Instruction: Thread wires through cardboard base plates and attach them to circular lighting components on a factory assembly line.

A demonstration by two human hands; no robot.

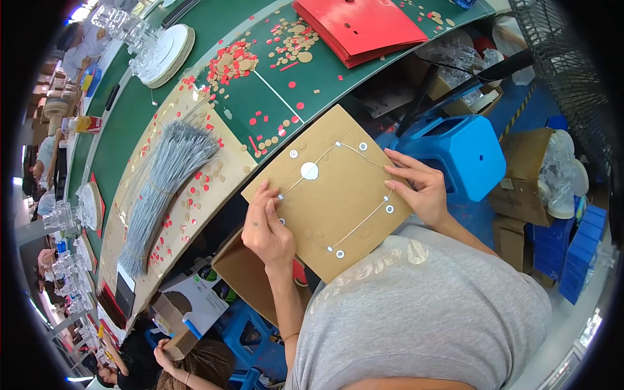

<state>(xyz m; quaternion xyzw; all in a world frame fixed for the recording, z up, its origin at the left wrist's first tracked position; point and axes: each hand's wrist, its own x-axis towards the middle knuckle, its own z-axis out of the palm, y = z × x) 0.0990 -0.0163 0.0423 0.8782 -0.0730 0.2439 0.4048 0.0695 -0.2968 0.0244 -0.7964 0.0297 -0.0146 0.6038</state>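
A brown cardboard sheet (338,201) is tilted in front of my body, partly over the table's edge. A thin white wire (357,229) runs in a loop across it, with small white clips along it. Several white round eyelets (363,146) sit in the sheet, and a round white patch (309,171) shows near its upper left. My left hand (268,231) is closed at the sheet's left edge, fingertips beside a clip at one wire end. At the right edge, my right hand (421,188) pinches around the wire, its fingertips partly hiding it.
A bundle of grey wire ties (166,188) lies on the green table (286,84) among red and brown punched scraps (233,62). Red sheets (361,26) are stacked at the far edge. A blue stool (465,156) and cardboard boxes (526,166) stand right. Co-workers sit along the left.
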